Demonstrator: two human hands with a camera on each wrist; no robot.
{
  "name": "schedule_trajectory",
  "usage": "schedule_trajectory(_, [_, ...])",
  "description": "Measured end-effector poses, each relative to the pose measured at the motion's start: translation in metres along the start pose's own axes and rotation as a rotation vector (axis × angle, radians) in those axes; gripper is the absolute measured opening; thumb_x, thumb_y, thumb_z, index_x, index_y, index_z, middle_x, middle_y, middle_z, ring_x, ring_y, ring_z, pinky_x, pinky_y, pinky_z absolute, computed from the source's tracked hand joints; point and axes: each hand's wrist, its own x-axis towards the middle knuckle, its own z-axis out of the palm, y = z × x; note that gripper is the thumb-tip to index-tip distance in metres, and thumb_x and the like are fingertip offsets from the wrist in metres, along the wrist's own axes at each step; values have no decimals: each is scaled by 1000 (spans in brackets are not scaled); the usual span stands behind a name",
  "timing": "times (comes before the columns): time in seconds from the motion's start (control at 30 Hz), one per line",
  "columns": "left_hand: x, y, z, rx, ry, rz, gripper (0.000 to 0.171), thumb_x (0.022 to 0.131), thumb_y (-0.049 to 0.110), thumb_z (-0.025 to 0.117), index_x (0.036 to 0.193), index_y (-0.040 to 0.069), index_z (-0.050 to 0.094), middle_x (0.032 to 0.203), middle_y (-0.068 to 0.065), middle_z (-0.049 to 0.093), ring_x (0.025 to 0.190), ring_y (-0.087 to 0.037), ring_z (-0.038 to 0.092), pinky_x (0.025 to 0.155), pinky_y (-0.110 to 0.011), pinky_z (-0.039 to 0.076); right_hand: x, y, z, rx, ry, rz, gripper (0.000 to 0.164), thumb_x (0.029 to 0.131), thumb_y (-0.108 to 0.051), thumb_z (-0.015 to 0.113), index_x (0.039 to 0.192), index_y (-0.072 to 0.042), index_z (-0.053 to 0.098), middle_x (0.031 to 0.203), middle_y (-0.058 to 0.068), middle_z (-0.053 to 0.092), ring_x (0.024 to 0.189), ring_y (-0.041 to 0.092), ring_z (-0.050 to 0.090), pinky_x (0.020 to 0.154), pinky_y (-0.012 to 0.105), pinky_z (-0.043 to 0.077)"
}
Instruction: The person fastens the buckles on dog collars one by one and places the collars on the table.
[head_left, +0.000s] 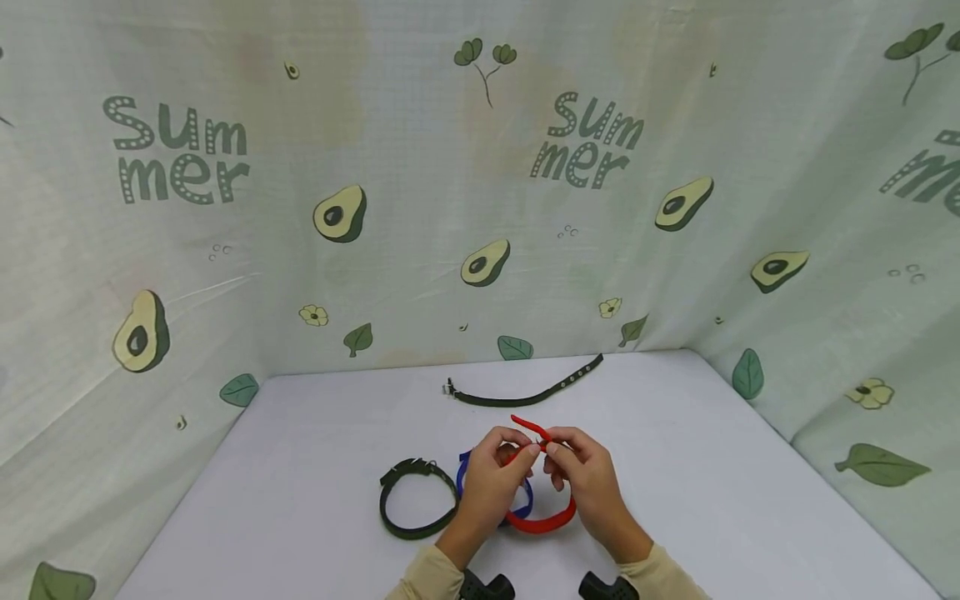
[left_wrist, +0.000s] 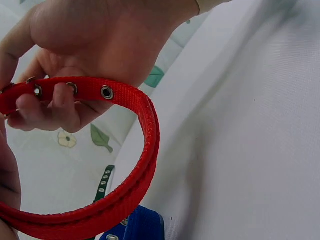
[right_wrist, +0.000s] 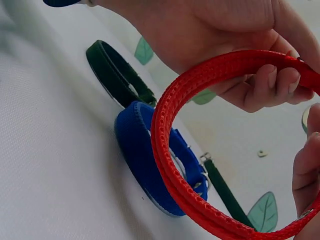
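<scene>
Pinched btwn L hand (head_left: pixel 491 473) & R hand (head_left: pixel 590 475) in the head view: red collar (head_left: pixel 542 525), loop hanging to 6 o'clock of the fingers, free tip poking out toward 11. Fingertips cover the spot where the ends meet, so can't tell how they're joined; loop's 9 o'clock side is mostly behind L hand. Blue collar (head_left: pixel 530 500) sits at approx. 8 o'clock, partly hidden by L hand. Dk green loop (head_left: pixel 411 533) lies at 9, dk green flat strap (head_left: pixel 510 403) at 12, all on white table (head_left: pixel 300 500).

L wrist view: R hand fills the top, fingers curled round the strap by its eyelets (left_wrist: pixel 107 92). L hand is a cut-off sliver nr 8 o'clock, its hold unreadable here. Collar is bright red woven webbing w/ a raised band along its curve & silvery eyelet rims; runs out of frame at 9. Blue collar shows only a piece at 6.

R wrist view: L hand, up top nr 1 o'clock, hooks fingers round the red webbing. R hand is cut off at 3-4. Red loop overlaps part of the blue collar & the flat strap's far end.
</scene>
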Motion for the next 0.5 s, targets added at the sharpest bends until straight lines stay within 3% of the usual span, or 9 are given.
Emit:
schedule_trajectory(0.27, [-3, 1, 3, 77, 1, 86, 10, 95, 22, 71, 102, 15, 73, 98, -1, 62, 75, -17, 65, 68, -27, 57, 3, -1, -1, 28, -22, 19, 23, 103, -15, 57, 118, 2, 63, 104, 19, 64, 82, 33, 62, 70, 31, 57])
schedule_trajectory(0.5, [-3, -2, 6, 98, 11, 150, 11, 96, 20, 70, 105, 17, 76, 100, 1, 64, 73, -18, 65, 67, -29, 58, 4, -3, -3, -41, -37, -43, 24, 103, -15, 57, 119, 2, 63, 109, 16, 66, 86, 40, 62, 75, 31, 57])
